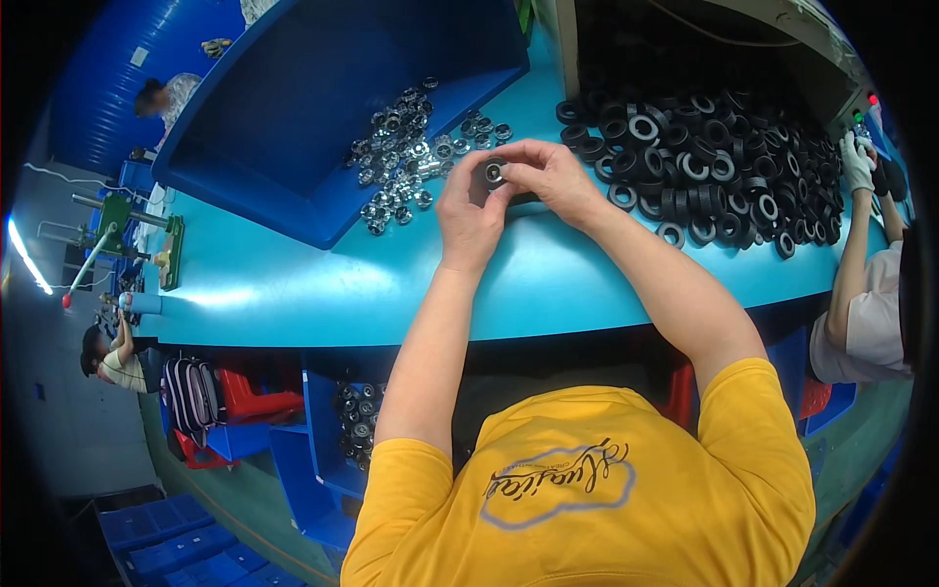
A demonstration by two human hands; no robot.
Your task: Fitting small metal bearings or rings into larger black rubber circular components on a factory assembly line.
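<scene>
Over the table, in front of a heap of shiny metal fittings [396, 147], my two hands come together. Between them is a small round metal fitting [495, 173] that looks set in a dark ring. My left hand [464, 220] curls around its left side, with the thumb below it. From the right, my right hand [556, 184] closes on the same part, its thumb pressing at the metal face. The fingers cover much of the piece, so I cannot tell how deep the metal sits in the dark ring.
A large blue bin [333, 88] lies tipped toward the fittings on the blue table [264, 284]. Many black rings [704, 166] are piled at the right. A green lever press [115, 220] stands at the far left. A co-worker's gloved hand [857, 164] is at the right edge.
</scene>
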